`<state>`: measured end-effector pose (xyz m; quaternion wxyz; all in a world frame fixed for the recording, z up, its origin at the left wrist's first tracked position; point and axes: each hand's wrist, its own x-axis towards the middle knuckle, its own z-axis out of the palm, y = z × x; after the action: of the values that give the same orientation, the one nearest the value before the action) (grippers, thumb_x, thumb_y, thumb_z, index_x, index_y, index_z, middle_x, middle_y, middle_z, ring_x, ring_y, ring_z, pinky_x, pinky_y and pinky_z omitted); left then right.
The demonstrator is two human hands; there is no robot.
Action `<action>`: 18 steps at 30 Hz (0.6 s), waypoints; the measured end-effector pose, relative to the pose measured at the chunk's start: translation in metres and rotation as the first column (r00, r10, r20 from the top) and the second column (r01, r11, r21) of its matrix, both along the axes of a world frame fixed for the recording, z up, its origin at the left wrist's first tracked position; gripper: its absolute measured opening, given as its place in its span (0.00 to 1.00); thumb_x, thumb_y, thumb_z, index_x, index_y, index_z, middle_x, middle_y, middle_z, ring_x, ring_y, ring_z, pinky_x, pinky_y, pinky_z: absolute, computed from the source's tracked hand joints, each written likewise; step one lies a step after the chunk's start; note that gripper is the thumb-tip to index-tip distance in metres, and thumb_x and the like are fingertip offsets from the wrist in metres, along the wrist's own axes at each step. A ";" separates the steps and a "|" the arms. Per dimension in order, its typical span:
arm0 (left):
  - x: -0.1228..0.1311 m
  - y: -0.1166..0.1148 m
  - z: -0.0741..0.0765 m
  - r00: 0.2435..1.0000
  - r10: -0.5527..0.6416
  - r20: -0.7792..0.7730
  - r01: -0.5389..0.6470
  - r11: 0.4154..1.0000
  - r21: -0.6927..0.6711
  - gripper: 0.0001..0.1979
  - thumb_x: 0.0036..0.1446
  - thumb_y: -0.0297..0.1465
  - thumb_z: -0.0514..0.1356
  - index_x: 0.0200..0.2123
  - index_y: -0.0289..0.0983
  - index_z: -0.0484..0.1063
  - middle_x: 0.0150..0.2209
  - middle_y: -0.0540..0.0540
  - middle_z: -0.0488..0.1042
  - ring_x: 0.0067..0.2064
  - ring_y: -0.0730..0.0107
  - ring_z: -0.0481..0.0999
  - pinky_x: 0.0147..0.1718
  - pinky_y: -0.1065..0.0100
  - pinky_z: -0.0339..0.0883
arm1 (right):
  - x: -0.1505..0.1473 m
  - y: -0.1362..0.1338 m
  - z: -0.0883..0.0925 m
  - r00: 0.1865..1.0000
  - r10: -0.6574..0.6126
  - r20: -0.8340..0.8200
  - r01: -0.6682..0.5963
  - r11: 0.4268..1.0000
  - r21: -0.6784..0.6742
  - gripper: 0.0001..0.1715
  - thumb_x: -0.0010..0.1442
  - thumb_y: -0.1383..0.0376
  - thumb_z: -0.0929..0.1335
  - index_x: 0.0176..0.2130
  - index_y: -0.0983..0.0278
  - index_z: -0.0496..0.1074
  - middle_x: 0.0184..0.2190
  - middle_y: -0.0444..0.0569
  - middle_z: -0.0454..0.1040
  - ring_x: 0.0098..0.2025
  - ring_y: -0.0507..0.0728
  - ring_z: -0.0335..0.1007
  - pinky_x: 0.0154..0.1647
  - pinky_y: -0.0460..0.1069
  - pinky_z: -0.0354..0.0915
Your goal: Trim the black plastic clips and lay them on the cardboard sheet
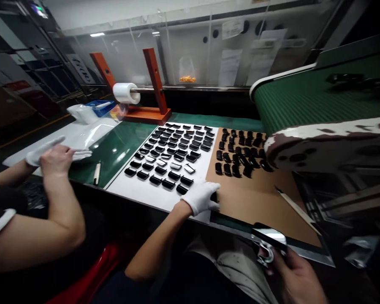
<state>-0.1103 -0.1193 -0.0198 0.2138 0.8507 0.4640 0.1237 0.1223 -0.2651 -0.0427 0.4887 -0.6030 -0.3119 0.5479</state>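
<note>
My left hand (202, 197), in a white glove, rests at the seam between the white sheet (136, 192) and the brown board (240, 198). Its fingers curl round a small black part (214, 196), mostly hidden. My bare right hand (299, 270) is past the table's front edge at the lower right, closed on a black and chrome piece (269, 242) with a shiny face. Rows of black parts (168, 184) cover the white sheet, a few with bright reflective faces. More black parts (236, 170) stand in rows on the brown board.
A co-worker's hands (58, 154) are at the left, near a cutter (97, 173). Another knife (296, 207) lies on the board's right side. An orange stand (155, 84) holds a film roll (126, 93). A green conveyor (291, 101) overhangs the right side.
</note>
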 end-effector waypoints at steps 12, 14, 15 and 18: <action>0.015 -0.093 0.017 0.836 0.018 0.548 0.148 0.955 -0.256 0.52 0.38 0.44 0.72 0.64 0.37 0.53 0.57 0.37 0.68 0.55 0.52 0.71 0.56 0.59 0.64 | -0.030 0.009 0.008 0.887 0.228 -0.400 -0.323 0.927 -0.188 0.25 0.40 0.50 0.77 0.28 0.66 0.72 0.16 0.40 0.64 0.18 0.45 0.55 0.19 0.40 0.51; 0.021 -0.100 0.014 0.850 -0.008 0.527 0.179 0.945 -0.274 0.48 0.39 0.45 0.72 0.62 0.40 0.58 0.52 0.41 0.73 0.49 0.56 0.75 0.51 0.63 0.68 | -0.033 0.007 0.007 0.897 0.240 -0.371 -0.339 0.912 -0.230 0.27 0.39 0.47 0.77 0.27 0.66 0.72 0.16 0.40 0.64 0.18 0.44 0.55 0.19 0.40 0.51; 0.023 -0.102 0.012 0.864 -0.022 0.503 0.182 0.946 -0.270 0.45 0.40 0.45 0.71 0.60 0.40 0.60 0.50 0.42 0.74 0.47 0.57 0.76 0.49 0.64 0.69 | -0.035 0.006 0.006 0.898 0.258 -0.357 -0.354 0.905 -0.236 0.28 0.38 0.46 0.77 0.26 0.67 0.72 0.16 0.40 0.64 0.18 0.44 0.55 0.19 0.40 0.50; 0.021 -0.103 0.011 0.899 -0.073 0.433 0.187 0.956 -0.227 0.42 0.42 0.45 0.70 0.59 0.40 0.61 0.49 0.41 0.74 0.47 0.57 0.76 0.48 0.65 0.69 | -0.036 0.006 0.005 0.878 0.335 -0.343 -0.420 0.881 -0.216 0.28 0.40 0.45 0.75 0.23 0.67 0.71 0.16 0.40 0.63 0.18 0.43 0.53 0.19 0.40 0.49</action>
<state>-0.0897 -0.2228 -0.0093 0.4272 0.7975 0.3610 0.2264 0.0868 -0.2591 -0.0375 0.3205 -0.5046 -0.2660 0.7562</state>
